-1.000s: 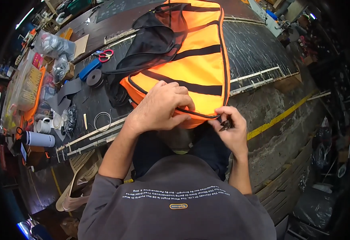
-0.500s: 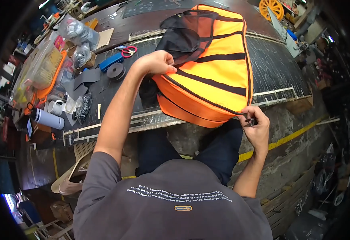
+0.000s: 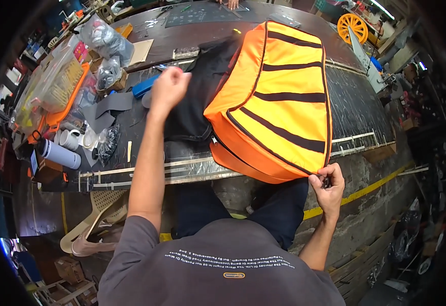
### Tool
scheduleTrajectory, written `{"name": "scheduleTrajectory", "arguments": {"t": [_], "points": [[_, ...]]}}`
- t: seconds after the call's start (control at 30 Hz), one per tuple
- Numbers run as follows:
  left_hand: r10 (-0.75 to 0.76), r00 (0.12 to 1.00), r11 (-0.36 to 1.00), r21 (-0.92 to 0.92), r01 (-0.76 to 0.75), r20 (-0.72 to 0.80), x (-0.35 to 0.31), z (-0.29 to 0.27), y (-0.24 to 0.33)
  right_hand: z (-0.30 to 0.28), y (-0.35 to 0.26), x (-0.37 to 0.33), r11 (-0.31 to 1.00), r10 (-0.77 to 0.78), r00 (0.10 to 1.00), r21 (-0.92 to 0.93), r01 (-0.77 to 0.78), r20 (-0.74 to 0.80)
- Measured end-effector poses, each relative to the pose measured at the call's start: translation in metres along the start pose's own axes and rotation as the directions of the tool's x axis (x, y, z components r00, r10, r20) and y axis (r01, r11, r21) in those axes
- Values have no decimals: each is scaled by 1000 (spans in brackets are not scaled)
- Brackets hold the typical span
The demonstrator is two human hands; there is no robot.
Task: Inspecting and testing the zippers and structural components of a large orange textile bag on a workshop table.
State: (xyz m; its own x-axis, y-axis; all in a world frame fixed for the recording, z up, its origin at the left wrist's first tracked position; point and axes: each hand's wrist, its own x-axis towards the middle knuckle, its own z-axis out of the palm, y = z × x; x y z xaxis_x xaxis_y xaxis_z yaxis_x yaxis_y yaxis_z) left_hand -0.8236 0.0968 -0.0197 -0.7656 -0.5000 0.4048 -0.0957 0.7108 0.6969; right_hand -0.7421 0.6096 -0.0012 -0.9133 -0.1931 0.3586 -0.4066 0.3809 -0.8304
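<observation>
A bright orange-yellow bag (image 3: 289, 81) with black stripes, dark piping and a zipper lies across the table's near edge, its lower corner hanging over. My right hand (image 3: 329, 189) is closed, pinching that lower right corner. Inside its fingers is a small dark object, its kind unclear. Left of the bag, black fabric (image 3: 195, 109) is spread on the table. My left hand (image 3: 169, 91) is raised beside this fabric, off the orange panel. Its fingers are curled and slightly blurred; whether they grip anything is hidden.
A blue object (image 3: 145, 86), grey strips (image 3: 108, 109), a white bottle (image 3: 60, 154) and mugs (image 3: 70, 138) lie on the left, near clear plastic boxes (image 3: 57, 84). Another person's hands (image 3: 230, 4) are at the far edge. An orange wheel (image 3: 352, 28) stands far right.
My left hand has let go of the bag's edge and moved left. The bag has shifted nearer and right, its black fabric now lying to the left. My right hand keeps the corner, slightly lower.
</observation>
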Motion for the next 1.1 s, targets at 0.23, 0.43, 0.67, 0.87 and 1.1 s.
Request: {"name": "scheduleTrajectory", "arguments": {"t": [0.23,0.43,0.67,0.87,1.1], "points": [[-225,518,783,469,-408,825,5,83,141,10,6,-2,998,-1,989,-56,-7,-145],[-163,325,904,273,-329,932,18,130,86,25,8,-3,998,36,982,55,-26,-187],[88,758,884,-402,239,646,14,107,54,29,13,7,977,21,965,210,35,-260],[356,847,933,-208,-295,396,0,26,93,39,11,41,976,-26,988,209,58,-151],[662,681,740,-415,-529,313,-107,34,180,25,43,7,968,21,957,245,53,-290]]}}
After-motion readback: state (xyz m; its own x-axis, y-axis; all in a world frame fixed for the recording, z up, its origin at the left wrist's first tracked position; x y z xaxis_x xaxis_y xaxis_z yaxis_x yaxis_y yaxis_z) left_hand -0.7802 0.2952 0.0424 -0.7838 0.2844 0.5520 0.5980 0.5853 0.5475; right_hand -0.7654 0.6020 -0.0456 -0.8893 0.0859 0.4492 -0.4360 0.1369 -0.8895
